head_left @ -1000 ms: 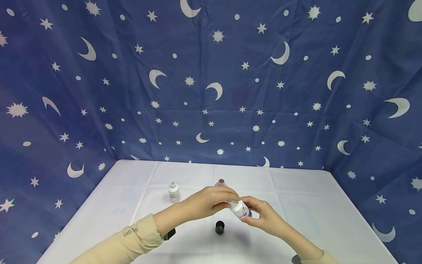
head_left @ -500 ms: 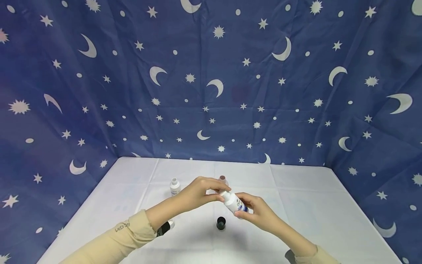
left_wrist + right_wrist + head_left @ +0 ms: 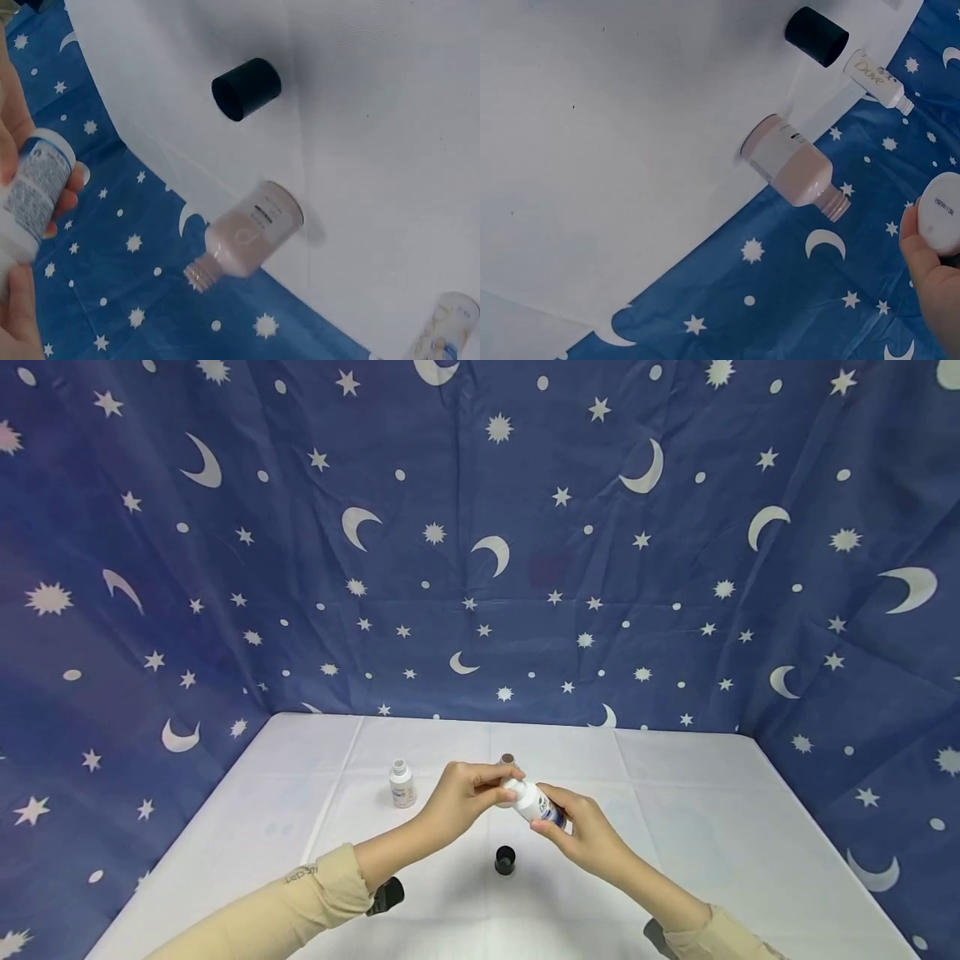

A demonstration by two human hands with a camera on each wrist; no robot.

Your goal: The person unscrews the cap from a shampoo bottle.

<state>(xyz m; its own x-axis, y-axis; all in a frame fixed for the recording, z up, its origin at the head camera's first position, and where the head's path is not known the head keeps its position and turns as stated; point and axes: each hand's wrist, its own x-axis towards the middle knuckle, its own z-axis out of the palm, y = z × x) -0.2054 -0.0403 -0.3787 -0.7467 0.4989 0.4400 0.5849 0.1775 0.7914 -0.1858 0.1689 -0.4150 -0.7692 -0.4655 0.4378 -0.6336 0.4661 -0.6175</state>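
Observation:
Both hands are on one tilted white bottle with a blue label [image 3: 542,810], held up over the table. My right hand [image 3: 588,835] grips its lower body. With thumb and fingers, my left hand [image 3: 467,795] pinches its white top. The left wrist view shows the bottle's printed back [image 3: 39,184] between the hands; the right wrist view shows its round base [image 3: 941,214] above the right thumb. Behind the left fingers, mostly covered in the head view, stands an uncapped pink bottle [image 3: 793,163]. A black cap [image 3: 505,860] lies nearer to me.
An uncapped white Dove bottle [image 3: 402,785] stands at the left, beyond the left forearm. A white cloth [image 3: 690,852] covers the table. A blue curtain with moons and stars [image 3: 480,568] hangs behind it and along both sides.
Both hands have carried the bottle a little up and to the left in the head view, and the left fingers have shifted at its top. The standing bottles and black cap stay put.

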